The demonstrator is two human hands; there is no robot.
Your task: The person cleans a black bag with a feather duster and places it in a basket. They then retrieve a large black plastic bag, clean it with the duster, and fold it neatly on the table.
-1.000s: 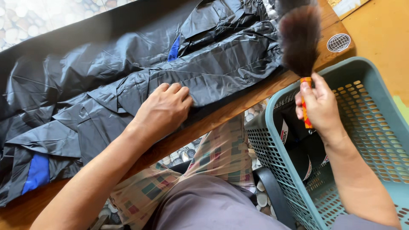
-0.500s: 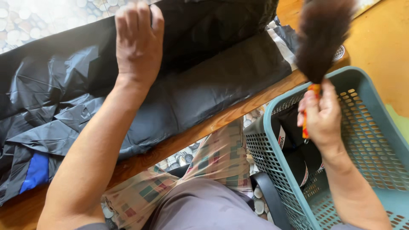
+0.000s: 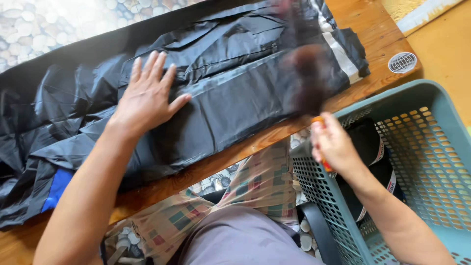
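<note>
A black, shiny garment (image 3: 230, 93) with a blue patch and white stripes lies spread along a wooden table (image 3: 378, 29). My left hand (image 3: 147, 95) presses flat on its middle, fingers spread. My right hand (image 3: 333, 145) grips the orange handle of a dark feather duster (image 3: 306, 73), whose blurred head is over the garment's right end. The hand hovers at the table's front edge, above the rim of a teal basket.
A teal perforated plastic basket (image 3: 431, 162) stands at the right, holding dark items with white trim. A round white vent disc (image 3: 402, 62) sits on the table's right corner. My lap in checked cloth is below the table edge. Pebble-patterned floor shows beyond.
My left hand slid back from the garment's far edge to its middle. The duster swung down from upright onto the garment's right end, now blurred with motion.
</note>
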